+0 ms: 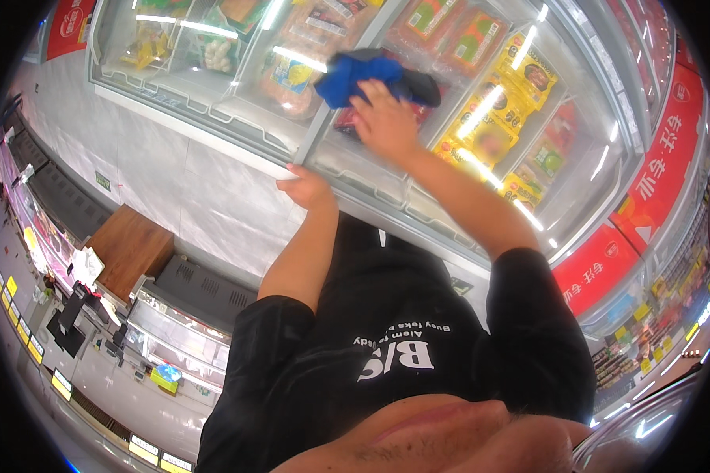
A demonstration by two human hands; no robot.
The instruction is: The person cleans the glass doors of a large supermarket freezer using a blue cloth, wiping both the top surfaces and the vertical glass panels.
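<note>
A blue and dark grey cloth (364,77) lies bunched on the glass top (355,156) of a chest freezer, blurred at its edges. On the cloth's near side, my right hand (387,121) presses down with its fingers over the fabric. My left hand (310,188) rests at the freezer's front rim (242,148), thumb and forefinger apart; its other fingers are hard to make out. Beneath the glass lie red-wrapped packs (476,41), yellow bags (497,112) and packed meat (287,83).
Wire dividers (254,131) split the freezer inside. Red printed banners (597,269) run along its right side. Grey tiled floor (213,195) lies to the left, with a brown wooden box or counter (133,248) and glass display cases (177,331) beyond it.
</note>
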